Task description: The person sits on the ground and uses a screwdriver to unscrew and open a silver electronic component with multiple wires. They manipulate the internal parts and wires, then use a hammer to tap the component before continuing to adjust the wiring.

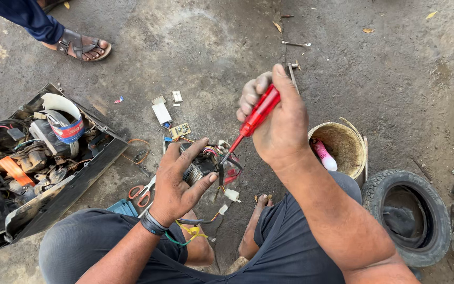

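My left hand (181,178) grips a small black electrical unit (202,164) with coloured wires and white connectors hanging from it. My right hand (274,117) is closed around a screwdriver with a red translucent handle (257,115). Its metal tip points down-left into the wire bundle on the unit. Both hands are held above my knees as I sit on the concrete ground.
A black tray (74,181) of parts, tape and wires lies at left. Orange-handled scissors (142,192) lie near my left knee. A small circuit board (179,130) and white bits lie ahead. A dirty bucket (342,147) and a small tyre (413,215) sit at right. Another person's sandalled foot (82,46) is top left.
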